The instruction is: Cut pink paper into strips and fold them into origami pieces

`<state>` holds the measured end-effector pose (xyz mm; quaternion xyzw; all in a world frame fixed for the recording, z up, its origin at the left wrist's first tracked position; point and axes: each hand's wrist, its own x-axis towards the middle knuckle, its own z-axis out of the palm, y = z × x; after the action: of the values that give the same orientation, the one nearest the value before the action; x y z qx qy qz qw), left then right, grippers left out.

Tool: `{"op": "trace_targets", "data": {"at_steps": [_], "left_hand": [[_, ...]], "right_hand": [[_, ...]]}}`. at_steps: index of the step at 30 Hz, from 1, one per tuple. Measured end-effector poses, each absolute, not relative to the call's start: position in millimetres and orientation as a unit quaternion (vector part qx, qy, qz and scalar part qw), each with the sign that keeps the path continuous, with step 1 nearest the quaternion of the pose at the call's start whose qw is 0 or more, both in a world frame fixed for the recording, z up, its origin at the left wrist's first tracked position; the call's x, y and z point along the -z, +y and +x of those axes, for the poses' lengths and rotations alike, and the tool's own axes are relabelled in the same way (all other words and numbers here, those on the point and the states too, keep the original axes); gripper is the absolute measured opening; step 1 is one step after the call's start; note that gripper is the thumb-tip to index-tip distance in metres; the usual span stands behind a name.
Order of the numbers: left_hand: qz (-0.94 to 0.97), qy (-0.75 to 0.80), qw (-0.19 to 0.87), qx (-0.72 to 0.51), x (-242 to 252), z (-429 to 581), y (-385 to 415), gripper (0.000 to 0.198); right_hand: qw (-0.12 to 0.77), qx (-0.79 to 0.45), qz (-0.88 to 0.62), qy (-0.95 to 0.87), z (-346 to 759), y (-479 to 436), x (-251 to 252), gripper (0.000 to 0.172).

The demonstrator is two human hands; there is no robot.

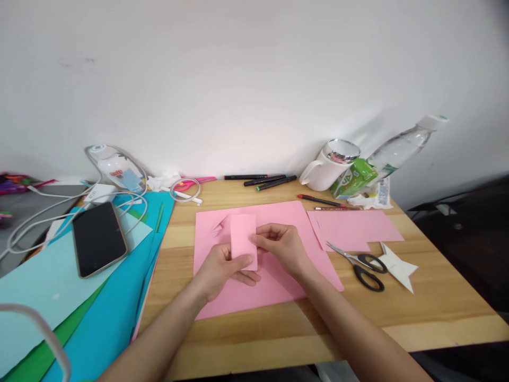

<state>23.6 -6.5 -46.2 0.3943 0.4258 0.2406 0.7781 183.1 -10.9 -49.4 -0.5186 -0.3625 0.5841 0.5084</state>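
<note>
A narrow pink paper rectangle (243, 236) is held upright between my two hands, above a large pink sheet (274, 286) lying on the table. My left hand (220, 268) grips its lower part, thumb across the front and fingers behind. At its right edge my right hand (284, 244) pinches it between thumb and fingers. Just left of the rectangle, a small folded pink paper piece (218, 227) rests on the sheet. Whether the held paper is folded or a single layer I cannot tell.
Black-handled scissors (360, 265) and a white paper star (397, 267) lie to the right, near pink paper pieces (358, 228). Behind stand a white mug (328, 167) and a tilted bottle (405, 148). A phone (99, 239) sits on coloured sheets (107, 313) at left, among white cables.
</note>
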Motion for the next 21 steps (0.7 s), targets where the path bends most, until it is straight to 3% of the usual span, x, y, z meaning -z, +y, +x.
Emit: {"op": "trace_targets", "data": {"at_steps": [21], "left_hand": [[0.425, 0.426, 0.758, -0.25, 48.3, 23.0, -6.2, 0.029]], "right_hand": [[0.499, -0.581, -0.517, -0.383, 182.6, -11.9, 50.5, 0.031]]}}
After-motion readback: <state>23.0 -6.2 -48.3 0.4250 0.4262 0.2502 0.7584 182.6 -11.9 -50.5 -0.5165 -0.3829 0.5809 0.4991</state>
